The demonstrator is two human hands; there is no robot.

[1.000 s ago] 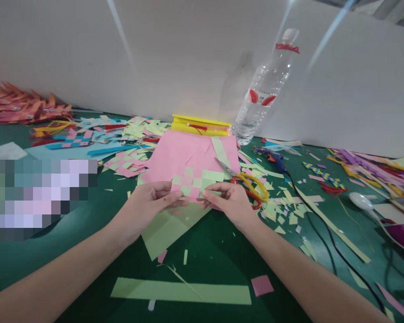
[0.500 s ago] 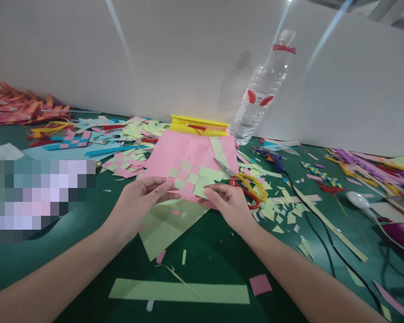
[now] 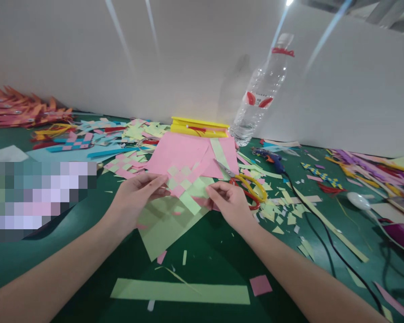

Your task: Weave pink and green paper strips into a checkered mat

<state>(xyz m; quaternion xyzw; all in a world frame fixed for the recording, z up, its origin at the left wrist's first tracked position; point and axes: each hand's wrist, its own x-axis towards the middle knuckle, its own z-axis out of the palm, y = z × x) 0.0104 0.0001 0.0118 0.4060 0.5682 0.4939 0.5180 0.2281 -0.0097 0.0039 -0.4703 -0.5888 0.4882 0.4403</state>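
Note:
Between my hands is a small woven paper square (image 3: 186, 186) of pink and light green strips, turned like a diamond above the green table (image 3: 208, 251). My left hand (image 3: 138, 197) pinches its left corner with fingers closed. My right hand (image 3: 229, 202) pinches the right corner the same way. Under the weave lie a light green sheet (image 3: 161, 226) and a larger pink sheet (image 3: 182, 150).
Yellow-handled scissors (image 3: 247, 184) lie just right of my right hand. A clear plastic bottle (image 3: 259, 101) and a yellow paper stack (image 3: 199, 126) stand by the white wall. A glue gun (image 3: 271, 157) with black cord, paper scraps, woven pieces, and a long green strip (image 3: 180, 291) litter the table.
The woven square has turned from lying square-on to a diamond position between my fingers. My hands shifted slightly left and down with it.

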